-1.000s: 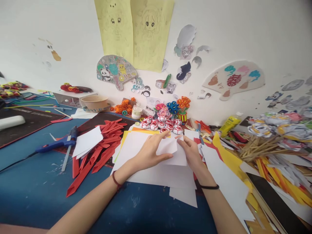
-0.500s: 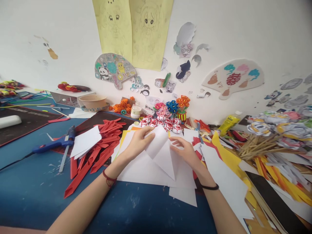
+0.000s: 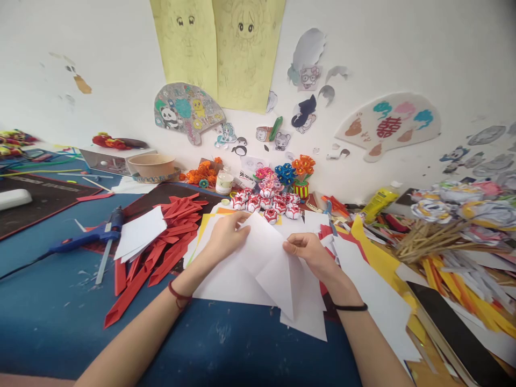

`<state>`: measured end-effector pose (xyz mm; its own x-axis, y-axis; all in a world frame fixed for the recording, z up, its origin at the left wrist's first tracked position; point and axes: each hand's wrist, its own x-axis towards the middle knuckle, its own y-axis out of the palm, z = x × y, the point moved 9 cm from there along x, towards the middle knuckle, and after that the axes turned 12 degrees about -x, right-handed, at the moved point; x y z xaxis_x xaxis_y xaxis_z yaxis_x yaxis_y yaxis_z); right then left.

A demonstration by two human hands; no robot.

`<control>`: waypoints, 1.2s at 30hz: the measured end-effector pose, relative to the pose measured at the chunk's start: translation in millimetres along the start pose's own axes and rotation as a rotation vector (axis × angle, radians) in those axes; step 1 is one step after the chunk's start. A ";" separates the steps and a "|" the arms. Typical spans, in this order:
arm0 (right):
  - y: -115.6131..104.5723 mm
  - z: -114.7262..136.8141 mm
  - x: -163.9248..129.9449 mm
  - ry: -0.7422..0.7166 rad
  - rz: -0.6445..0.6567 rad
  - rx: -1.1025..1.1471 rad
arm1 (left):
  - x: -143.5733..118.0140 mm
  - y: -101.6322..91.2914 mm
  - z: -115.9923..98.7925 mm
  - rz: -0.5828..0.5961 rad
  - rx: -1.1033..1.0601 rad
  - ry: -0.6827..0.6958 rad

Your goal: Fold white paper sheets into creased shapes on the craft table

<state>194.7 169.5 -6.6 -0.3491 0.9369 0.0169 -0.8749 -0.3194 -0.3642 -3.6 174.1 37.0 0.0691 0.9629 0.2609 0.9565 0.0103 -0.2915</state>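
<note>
Both grips [image 3: 229, 235] [image 3: 309, 251] pinch paper [image 3: 264, 244]; fan [image 3: 389, 129] reads 囍.

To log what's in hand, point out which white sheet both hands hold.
The folded sheet, gripped by the left hand and right hand, its pointed tip toward the person; the white sheets beneath lie flat.

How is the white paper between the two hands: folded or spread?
Partly folded: the white paper is open between the left hand and right hand, but a pointed flap slants across its lower part.
</note>
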 end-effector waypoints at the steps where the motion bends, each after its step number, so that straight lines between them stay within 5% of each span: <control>1: 3.8 2.6 -0.8 -0.008 0.026 -0.010 | -3.1 1.4 -14.0 -0.020 0.143 0.132; 4: 14.5 11.1 -4.1 -0.042 0.096 -0.039 | -19.3 25.4 -45.2 0.098 0.329 0.415; 8: 18.2 13.1 -6.1 -0.041 0.132 -0.045 | -30.6 52.8 -45.7 0.340 0.313 0.418; 17: 11.5 11.8 -6.1 -0.040 0.111 -0.081 | -23.5 54.1 -27.2 0.385 0.247 0.266; 36: 22.6 11.1 -6.8 -0.061 0.173 -0.104 | -30.7 62.4 -31.5 0.368 0.284 0.325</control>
<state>173.6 154.3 -4.6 -0.5132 0.8583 0.0011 -0.7621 -0.4552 -0.4604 62.9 136.7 39.8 0.5099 0.7848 0.3523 0.7422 -0.1943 -0.6414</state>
